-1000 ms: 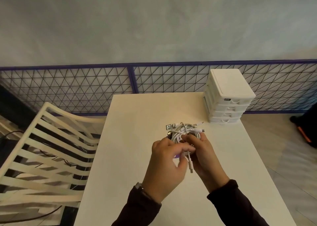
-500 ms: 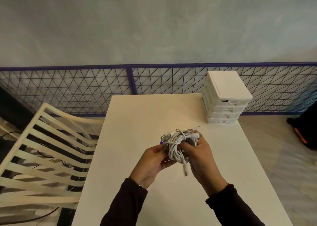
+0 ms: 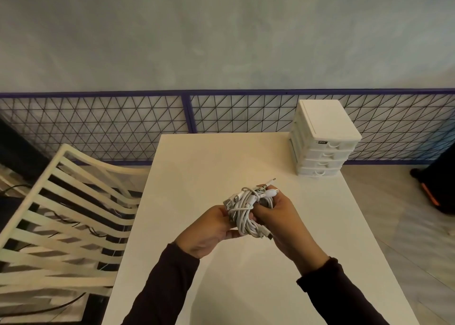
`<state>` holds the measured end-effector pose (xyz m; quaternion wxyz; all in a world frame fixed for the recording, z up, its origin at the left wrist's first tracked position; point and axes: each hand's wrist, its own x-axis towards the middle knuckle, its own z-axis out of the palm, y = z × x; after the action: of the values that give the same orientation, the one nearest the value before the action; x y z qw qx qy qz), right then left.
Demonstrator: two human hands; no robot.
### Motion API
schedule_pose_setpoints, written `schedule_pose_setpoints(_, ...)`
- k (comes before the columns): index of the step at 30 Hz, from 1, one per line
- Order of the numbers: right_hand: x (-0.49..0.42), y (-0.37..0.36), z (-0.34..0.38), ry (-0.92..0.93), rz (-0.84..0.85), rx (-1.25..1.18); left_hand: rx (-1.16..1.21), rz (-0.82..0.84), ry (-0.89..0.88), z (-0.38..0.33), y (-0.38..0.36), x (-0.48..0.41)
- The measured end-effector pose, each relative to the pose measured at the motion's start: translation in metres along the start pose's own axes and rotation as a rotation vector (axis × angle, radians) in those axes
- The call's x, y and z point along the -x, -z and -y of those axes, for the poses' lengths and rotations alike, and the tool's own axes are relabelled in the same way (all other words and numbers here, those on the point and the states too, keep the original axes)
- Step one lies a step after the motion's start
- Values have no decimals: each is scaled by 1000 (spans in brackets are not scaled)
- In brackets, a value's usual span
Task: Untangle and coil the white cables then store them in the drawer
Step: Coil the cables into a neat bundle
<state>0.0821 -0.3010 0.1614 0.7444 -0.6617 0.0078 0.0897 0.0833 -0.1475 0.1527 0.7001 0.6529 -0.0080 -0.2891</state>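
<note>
A grey plaster wall (image 3: 221,33) rises beyond the table's far edge, and a purple-framed wire mesh railing (image 3: 110,127) runs along its foot, behind the table. The white table (image 3: 221,167) fills the middle of the view. A cream slatted chair (image 3: 61,226) stands off the table's left side, with dark cords on the floor under it. A dark object with an orange stripe (image 3: 438,189) sits on the floor past the table's right side.

A white drawer unit (image 3: 322,137) of four stacked drawers stands on the table's far right corner, all drawers pushed in. A small dark label (image 3: 321,142) is on the top drawer's front; its writing is too small to read with certainty.

Above the middle of the table, clear of its surface, the person's two hands hold the white cables (image 3: 243,211) as one tangled bundle. The left hand (image 3: 209,231) grips the bundle's left side, its fingers curled behind the loops. The right hand (image 3: 285,226) grips the right side, its thumb pressed onto the strands. A metal USB plug (image 3: 227,204) sticks out at the bundle's left, a white plug (image 3: 270,192) at its top, toward the table's far edge.
</note>
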Motion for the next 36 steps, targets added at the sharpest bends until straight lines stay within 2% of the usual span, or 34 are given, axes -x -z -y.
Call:
schedule_pose_setpoints(3,1,6,1,-66,78,-93,-106,-10,-99,-6,5,0)
schedule_pose_setpoints(5,3,6,-1,-111,110,-137,-169,-129,-153,-8,8,-2)
schedule_pose_setpoints(7,6,7,0,-125,147,-174,-366,-252,-276,-9,9,-3)
schedule_pose_setpoints(11,14,11,8,-119,283,-356,-858,-367,-624,-18,12,3)
schedule_pose_setpoints(14,15,11,13,-163,283,-511,-979,-412,-635,-28,23,5)
schedule_pose_setpoints(17,7,9,10,-232,192,-316,-873,-357,-568,-37,27,11)
schedule_pose_setpoints(21,3,7,8,-269,120,-207,-597,-340,-502,-48,15,21)
schedule_pose_setpoints(25,3,1,8,-272,75,-185,-219,-324,-440,-49,6,16)
schedule_pose_setpoints(30,0,-6,8,-262,-22,-190,74,-338,-432,-38,-8,10)
schedule_pose_setpoints(32,-2,-7,6,-229,-76,-183,69,-358,-423,-34,-13,11)
schedule_pose_setpoints(36,-3,-6,3,-186,-143,-207,-99,-318,-403,-27,-16,15)
